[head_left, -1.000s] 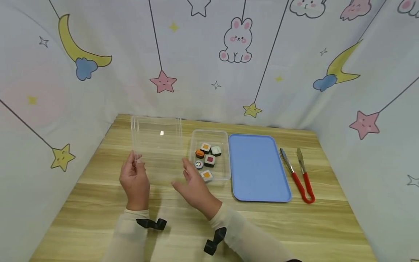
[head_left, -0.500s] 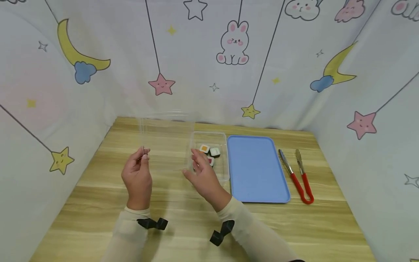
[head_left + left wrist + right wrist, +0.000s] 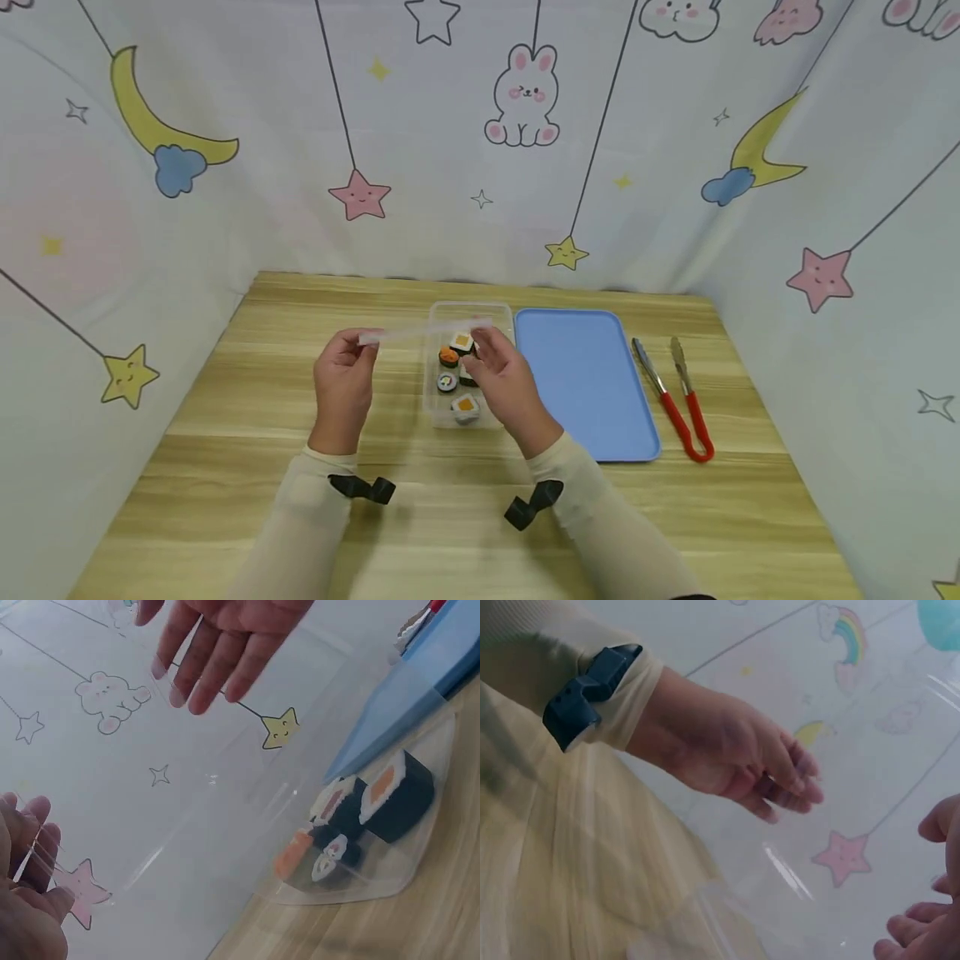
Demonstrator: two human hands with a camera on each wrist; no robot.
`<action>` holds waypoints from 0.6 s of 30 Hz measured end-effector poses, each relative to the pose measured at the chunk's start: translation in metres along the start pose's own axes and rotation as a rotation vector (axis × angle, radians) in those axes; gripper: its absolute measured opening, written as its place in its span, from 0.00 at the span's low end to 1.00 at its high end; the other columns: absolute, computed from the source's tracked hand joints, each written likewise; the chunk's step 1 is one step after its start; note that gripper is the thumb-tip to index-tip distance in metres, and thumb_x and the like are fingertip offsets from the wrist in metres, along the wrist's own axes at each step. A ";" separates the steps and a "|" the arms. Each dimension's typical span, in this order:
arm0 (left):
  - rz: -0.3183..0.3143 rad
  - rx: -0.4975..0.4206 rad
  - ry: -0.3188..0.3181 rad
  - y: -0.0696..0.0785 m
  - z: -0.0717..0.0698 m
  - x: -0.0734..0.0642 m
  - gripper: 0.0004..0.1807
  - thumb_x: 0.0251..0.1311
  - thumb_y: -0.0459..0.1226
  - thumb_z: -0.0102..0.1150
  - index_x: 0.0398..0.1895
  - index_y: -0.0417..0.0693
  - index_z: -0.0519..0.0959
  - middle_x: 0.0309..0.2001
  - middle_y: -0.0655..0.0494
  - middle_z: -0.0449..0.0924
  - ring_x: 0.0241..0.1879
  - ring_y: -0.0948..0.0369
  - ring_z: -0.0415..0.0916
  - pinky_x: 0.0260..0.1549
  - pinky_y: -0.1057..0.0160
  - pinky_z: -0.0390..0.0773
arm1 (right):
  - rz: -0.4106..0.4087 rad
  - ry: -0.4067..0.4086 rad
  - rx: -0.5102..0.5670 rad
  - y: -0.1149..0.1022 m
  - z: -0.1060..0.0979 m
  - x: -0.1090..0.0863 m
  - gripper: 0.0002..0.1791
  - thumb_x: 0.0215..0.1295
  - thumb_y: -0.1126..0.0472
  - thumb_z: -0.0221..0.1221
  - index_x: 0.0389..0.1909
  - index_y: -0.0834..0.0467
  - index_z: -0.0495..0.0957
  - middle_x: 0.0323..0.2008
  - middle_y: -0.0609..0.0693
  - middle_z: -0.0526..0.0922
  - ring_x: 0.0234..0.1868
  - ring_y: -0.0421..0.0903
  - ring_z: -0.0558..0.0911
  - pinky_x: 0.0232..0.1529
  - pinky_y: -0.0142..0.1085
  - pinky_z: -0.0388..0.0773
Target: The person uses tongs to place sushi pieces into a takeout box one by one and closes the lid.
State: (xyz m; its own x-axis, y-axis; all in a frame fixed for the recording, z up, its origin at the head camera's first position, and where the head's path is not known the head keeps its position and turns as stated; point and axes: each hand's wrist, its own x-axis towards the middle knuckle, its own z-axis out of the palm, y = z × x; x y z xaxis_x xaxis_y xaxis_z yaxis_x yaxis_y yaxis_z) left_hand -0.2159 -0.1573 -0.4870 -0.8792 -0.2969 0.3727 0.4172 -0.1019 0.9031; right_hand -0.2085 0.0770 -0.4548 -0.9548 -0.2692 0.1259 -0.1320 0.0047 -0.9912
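Observation:
My left hand [image 3: 343,387] pinches one end of a clear plastic lid [image 3: 420,330], which looks almost edge-on in the head view. At the lid's other end is my right hand [image 3: 510,387]; its fingers look extended in the left wrist view, and contact with the lid is hard to tell. Below and behind the lid stands a clear plastic container [image 3: 432,398] with several sushi pieces, among them an orange-centred roll [image 3: 465,406]. My right hand hides part of the container and some sushi. In the right wrist view my left hand [image 3: 727,746] holds the see-through sheet.
A blue tray [image 3: 577,383] lies right of the container, close against it. Farther right are spread metal tongs with red handles [image 3: 699,429]. A printed fabric curtain [image 3: 442,225] surrounds the wooden table [image 3: 420,525] at the back and sides.
My left hand has carried the lid right, towards the container, and tilted it from broad-side to nearly edge-on. My right hand has shifted right, to the lid's far end.

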 end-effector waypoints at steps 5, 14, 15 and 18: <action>0.026 0.124 -0.105 -0.015 0.008 0.006 0.06 0.73 0.29 0.59 0.41 0.29 0.79 0.55 0.39 0.85 0.65 0.55 0.77 0.60 0.66 0.76 | -0.023 0.033 -0.097 0.002 -0.020 0.002 0.31 0.79 0.59 0.57 0.80 0.47 0.63 0.77 0.50 0.65 0.70 0.50 0.74 0.56 0.36 0.80; -0.036 0.459 -0.257 -0.029 0.021 0.014 0.15 0.76 0.37 0.58 0.59 0.44 0.86 0.71 0.42 0.71 0.74 0.52 0.65 0.65 0.46 0.73 | -0.066 0.056 -0.170 0.031 -0.049 0.009 0.26 0.75 0.62 0.62 0.72 0.60 0.73 0.78 0.52 0.63 0.77 0.49 0.64 0.71 0.43 0.67; -0.051 0.478 -0.270 -0.031 0.022 0.015 0.15 0.77 0.37 0.57 0.60 0.45 0.85 0.71 0.42 0.71 0.74 0.52 0.65 0.64 0.45 0.73 | -0.070 0.055 -0.182 0.035 -0.052 0.010 0.26 0.75 0.62 0.62 0.71 0.60 0.74 0.78 0.53 0.64 0.77 0.50 0.65 0.71 0.45 0.67; -0.106 0.507 -0.309 -0.039 0.026 0.016 0.16 0.77 0.38 0.56 0.63 0.47 0.84 0.73 0.44 0.70 0.74 0.52 0.64 0.64 0.46 0.73 | -0.075 0.065 -0.216 0.044 -0.060 0.012 0.22 0.77 0.66 0.59 0.69 0.62 0.77 0.77 0.51 0.66 0.76 0.50 0.66 0.70 0.47 0.68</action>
State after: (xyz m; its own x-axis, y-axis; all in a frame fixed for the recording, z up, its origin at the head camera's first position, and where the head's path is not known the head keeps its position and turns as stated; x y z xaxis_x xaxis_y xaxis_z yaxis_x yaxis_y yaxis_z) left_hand -0.2521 -0.1331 -0.5104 -0.9679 -0.0127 0.2512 0.2286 0.3720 0.8996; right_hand -0.2418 0.1321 -0.4950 -0.9545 -0.2135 0.2080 -0.2502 0.1944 -0.9485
